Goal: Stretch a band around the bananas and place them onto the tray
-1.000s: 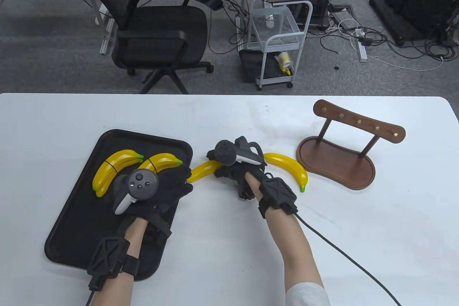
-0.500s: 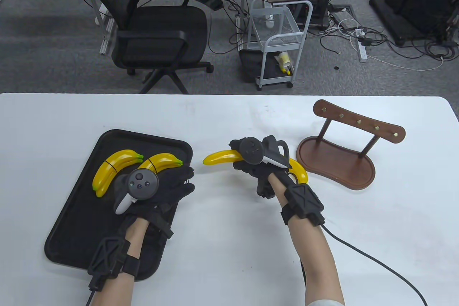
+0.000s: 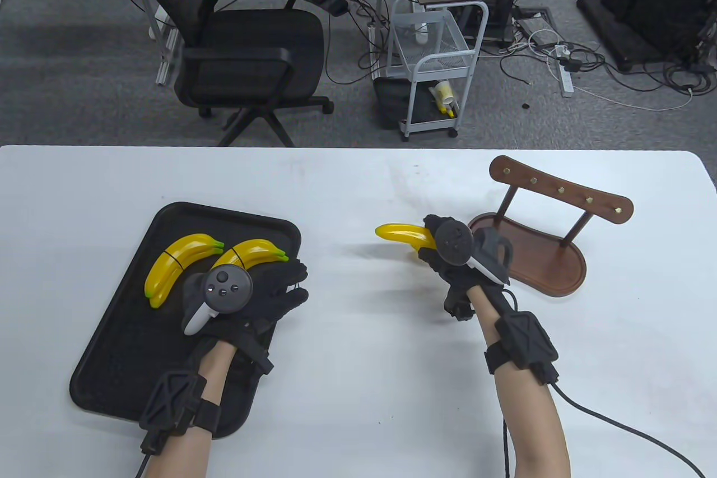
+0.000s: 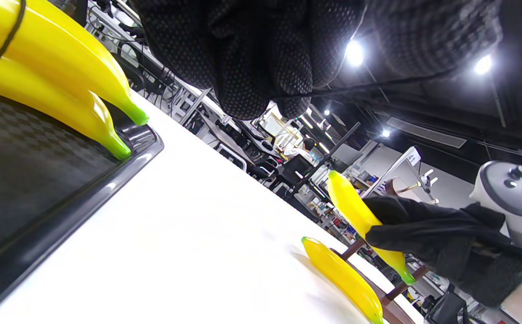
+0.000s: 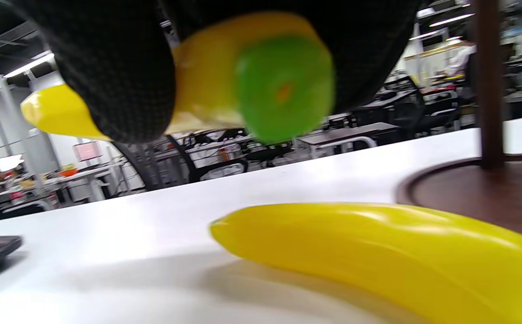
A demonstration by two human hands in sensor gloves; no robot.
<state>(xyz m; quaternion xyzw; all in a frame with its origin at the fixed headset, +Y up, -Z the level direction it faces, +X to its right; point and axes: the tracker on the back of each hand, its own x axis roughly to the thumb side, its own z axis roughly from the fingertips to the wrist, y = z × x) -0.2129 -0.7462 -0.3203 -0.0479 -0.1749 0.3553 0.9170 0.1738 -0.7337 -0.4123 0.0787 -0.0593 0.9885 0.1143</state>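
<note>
- Movement on the right side only: black-gloved right hand (image 3: 448, 254) now raised off the white tabletop (image 3: 358, 388) near the dark wooden stand (image 3: 532, 259), fingers curled round one loose yellow plastic banana (image 3: 400, 234), green stem end turned toward the wrist camera.
- A second ago lower and further left, pressed down on that same banana close to the right edge of the black rectangular tray (image 3: 112, 354); since then lifted and carried toward the tabletop's right end.
- Second loose yellow banana (image 5: 378, 252) flat on the tabletop under the lifted one, just beside the stand's base; hidden beneath the hand from above.
- Black-gloved left hand (image 3: 246, 293) hardly shifted, over the tray's right edge, fingers straight and spread, gripping no banana; thin dark strand (image 4: 378, 85) across its fingertips in the wrist view, possibly a band, cannot tell.
- Two banded banana pairs (image 3: 173, 265) (image 3: 252, 254) side by side at the tray's far end, as before, each with a dark band round its middle.
- Likely meaning: last two bananas being brought together into a pair; banding and the move onto the tray not yet done.
- Main risk: smooth curved fruit sliding apart while the band goes on.
</note>
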